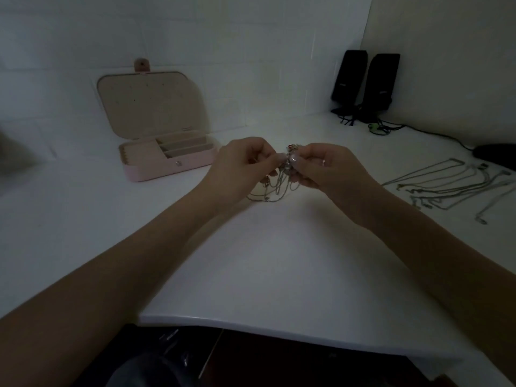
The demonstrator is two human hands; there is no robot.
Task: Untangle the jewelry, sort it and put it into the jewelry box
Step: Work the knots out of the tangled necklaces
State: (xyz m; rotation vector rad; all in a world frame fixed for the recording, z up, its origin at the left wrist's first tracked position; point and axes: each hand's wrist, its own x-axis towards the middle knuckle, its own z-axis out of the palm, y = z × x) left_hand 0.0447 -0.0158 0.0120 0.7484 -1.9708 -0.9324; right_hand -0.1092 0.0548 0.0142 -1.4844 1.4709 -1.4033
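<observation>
Silver chain tangle (280, 181) pinched btwn left hand (242, 166) & right hand (321, 166).

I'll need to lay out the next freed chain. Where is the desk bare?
Bare: the wide desk stretch between both forearms, out to the front edge, and the patch between jewelry box and left hand. Crowded: right side, where loose chains spread below the speakers.

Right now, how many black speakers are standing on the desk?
2. Both stand side by side in the far right corner against the wall: the left speaker and the right speaker, with cables trailing from them. None appears hidden.
</observation>
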